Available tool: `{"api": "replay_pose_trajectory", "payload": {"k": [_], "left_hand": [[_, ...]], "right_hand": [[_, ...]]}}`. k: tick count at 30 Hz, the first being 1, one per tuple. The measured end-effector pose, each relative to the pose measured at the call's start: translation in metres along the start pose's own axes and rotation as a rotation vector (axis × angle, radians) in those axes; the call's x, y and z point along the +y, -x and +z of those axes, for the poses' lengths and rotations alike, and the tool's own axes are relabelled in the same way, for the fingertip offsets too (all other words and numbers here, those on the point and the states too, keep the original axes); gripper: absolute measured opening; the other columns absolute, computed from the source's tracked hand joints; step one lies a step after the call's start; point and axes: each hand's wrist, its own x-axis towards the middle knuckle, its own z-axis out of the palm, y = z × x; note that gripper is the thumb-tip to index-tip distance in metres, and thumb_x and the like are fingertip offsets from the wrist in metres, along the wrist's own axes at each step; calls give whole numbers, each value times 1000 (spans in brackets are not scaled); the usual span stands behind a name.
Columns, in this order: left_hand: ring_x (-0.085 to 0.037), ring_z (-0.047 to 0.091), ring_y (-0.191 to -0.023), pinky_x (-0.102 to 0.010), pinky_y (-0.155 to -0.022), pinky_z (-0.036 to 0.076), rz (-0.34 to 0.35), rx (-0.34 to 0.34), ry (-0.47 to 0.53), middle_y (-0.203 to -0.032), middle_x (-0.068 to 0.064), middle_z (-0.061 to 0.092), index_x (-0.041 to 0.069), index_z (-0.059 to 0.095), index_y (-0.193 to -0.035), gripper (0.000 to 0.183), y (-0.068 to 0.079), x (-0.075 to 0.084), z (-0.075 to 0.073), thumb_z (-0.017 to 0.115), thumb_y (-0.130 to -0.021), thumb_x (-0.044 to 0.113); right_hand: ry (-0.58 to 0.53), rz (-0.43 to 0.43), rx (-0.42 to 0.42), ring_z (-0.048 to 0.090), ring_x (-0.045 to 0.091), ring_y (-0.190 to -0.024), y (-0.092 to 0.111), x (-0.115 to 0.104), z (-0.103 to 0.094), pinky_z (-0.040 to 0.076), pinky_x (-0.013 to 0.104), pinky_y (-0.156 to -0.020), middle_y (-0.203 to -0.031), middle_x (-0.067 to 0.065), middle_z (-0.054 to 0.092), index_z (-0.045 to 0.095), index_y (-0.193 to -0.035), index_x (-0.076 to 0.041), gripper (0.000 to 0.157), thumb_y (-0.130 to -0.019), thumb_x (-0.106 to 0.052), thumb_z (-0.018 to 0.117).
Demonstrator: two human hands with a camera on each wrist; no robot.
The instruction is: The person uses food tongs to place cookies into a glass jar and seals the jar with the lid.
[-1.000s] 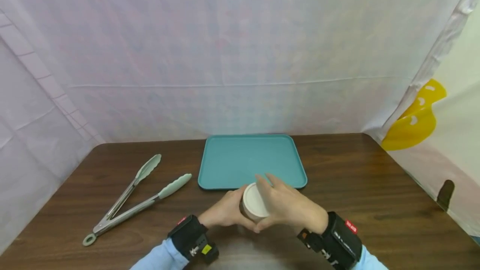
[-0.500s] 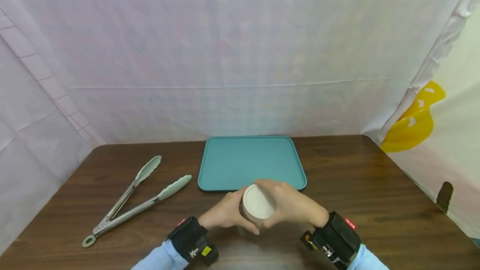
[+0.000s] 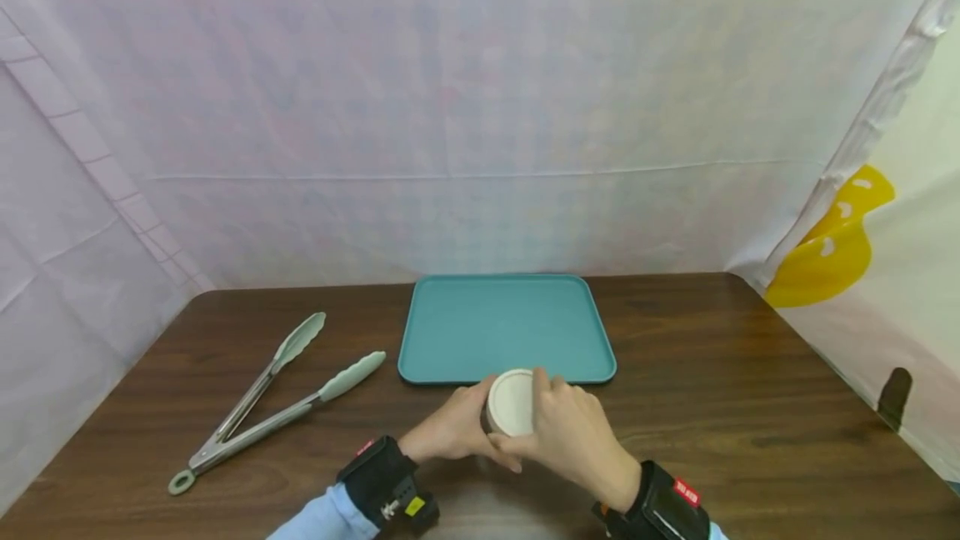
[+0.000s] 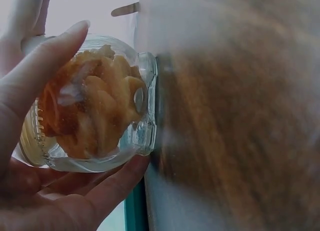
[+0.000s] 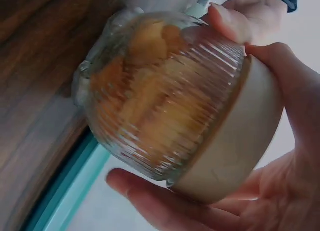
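A ribbed clear glass jar [image 4: 100, 106] holds several orange-brown chunks and stands upright on the table in front of the tray. Its cream lid [image 3: 512, 403] faces up in the head view. My left hand [image 3: 457, 425] wraps around the jar's glass body, its thumb and fingers on opposite sides. Around the lid's edge curl the fingers and thumb of my right hand [image 3: 573, 432], as the right wrist view also shows. In that view the lid [image 5: 237, 136] sits on the jar's mouth.
A teal tray [image 3: 506, 327] lies behind the jar. Spread metal tongs with pale green tips [image 3: 352, 376] rest on the left of the brown wooden table [image 3: 720, 373]. White cloth [image 3: 450, 107] hangs behind and at both sides.
My right hand has turned on the lid, its wrist swinging down toward the front edge and its fingers coming round the right side. The left hand keeps its hold on the jar.
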Motion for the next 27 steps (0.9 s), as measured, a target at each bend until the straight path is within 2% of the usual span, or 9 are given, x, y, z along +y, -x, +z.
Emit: {"api": "replay_pose_trajectory", "payload": {"k": [3, 6, 10, 12, 14, 17, 20, 24, 27], "left_hand": [[-21, 53, -106, -41, -91, 45, 2, -3, 11, -124, -13, 55, 9, 37, -132, 91, -1, 0, 0, 82, -56, 29], [-22, 52, -108, -42, -92, 44, 3, -10, 19, -125, -13, 54, 9, 37, -132, 91, -1, 0, 0, 82, -56, 28], [-23, 50, -110, -43, -93, 42, 8, -20, 12, -127, -14, 53, 7, 34, -134, 93, -2, 1, -1, 81, -58, 28], [-23, 50, -110, -43, -93, 42, 15, -22, 6, -127, -14, 52, 7, 32, -136, 95, -2, 1, -1, 81, -58, 29], [-23, 49, -111, -43, -93, 42, 20, -22, 12, -129, -14, 51, 9, 31, -136, 97, -2, 2, 0, 82, -57, 30], [-23, 49, -111, -43, -93, 42, 26, -17, 19, -129, -13, 51, 10, 31, -136, 97, -1, 2, 1, 83, -56, 30], [-23, 50, -110, -43, -92, 43, 23, -6, 27, -128, -13, 53, 10, 34, -134, 95, 0, 2, 1, 83, -55, 30], [-22, 52, -107, -42, -90, 44, 15, 5, 23, -125, -12, 55, 10, 36, -133, 93, 0, 2, 1, 83, -54, 29], [-22, 52, -106, -41, -90, 45, 11, 9, 3, -124, -12, 55, 9, 36, -133, 93, 1, 2, 1, 83, -55, 30]], "right_hand": [[-66, 39, -70, 58, 23, -52, -1, 1, -5, 49, 31, -40, -73, 19, 65, 53, -106, 11, 90, -57, -61, 70], [-216, 44, -222, 61, 27, -75, -4, 8, -13, 53, 37, -55, -99, 24, 64, 43, -123, 11, 100, -54, -56, 74], [-470, -59, -432, 45, 34, -113, -10, 26, -15, 49, 46, -79, -138, 26, 36, 20, -141, -2, 108, -60, -47, 76], [-556, -127, -496, 38, 34, -120, -14, 35, -13, 47, 47, -83, -145, 22, 26, 17, -143, -8, 103, -64, -44, 75], [-611, -171, -523, 39, 32, -119, -16, 41, -10, 48, 46, -82, -144, 19, 29, 19, -142, -10, 98, -67, -41, 73], [-608, -198, -492, 47, 29, -108, -17, 44, -6, 50, 40, -76, -134, 14, 41, 27, -140, -9, 91, -67, -40, 73], [-564, -183, -416, 52, 25, -99, -16, 41, -3, 51, 37, -72, -123, 10, 51, 36, -135, -6, 87, -66, -43, 74], [-431, -150, -267, 57, 21, -91, -13, 31, -1, 53, 34, -67, -113, 12, 60, 46, -125, -1, 83, -63, -50, 72], [-284, -127, -145, 60, 19, -77, -8, 21, 0, 52, 29, -57, -97, 13, 65, 53, -114, -1, 76, -62, -55, 70]]}}
